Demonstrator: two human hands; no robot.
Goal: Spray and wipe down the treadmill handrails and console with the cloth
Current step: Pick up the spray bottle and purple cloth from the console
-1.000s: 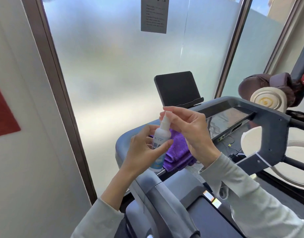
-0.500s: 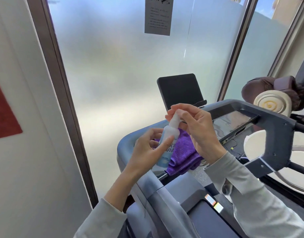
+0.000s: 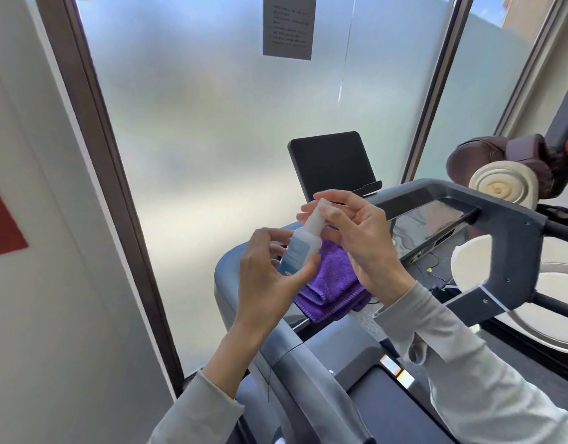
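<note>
Left hand [image 3: 263, 283] gripping small translucent plastic spray bottle [image 3: 303, 243] steady, right hand [image 3: 356, 238] fingers pinching its cap [image 3: 321, 208], probably uncapping; folded purple microfibre cloth [image 3: 332, 286] parked on console.

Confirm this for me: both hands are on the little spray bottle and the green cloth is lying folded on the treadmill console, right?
Not quite: the cloth is purple, not green, as the head view shows. The rest stands: the left hand grips the spray bottle, the right hand pinches its cap, and the cloth lies folded on the treadmill console.

Small spray btl [image 3: 300, 248] tilted above folded purple cloth [image 3: 334, 286] on console [image 3: 430, 225].
</note>
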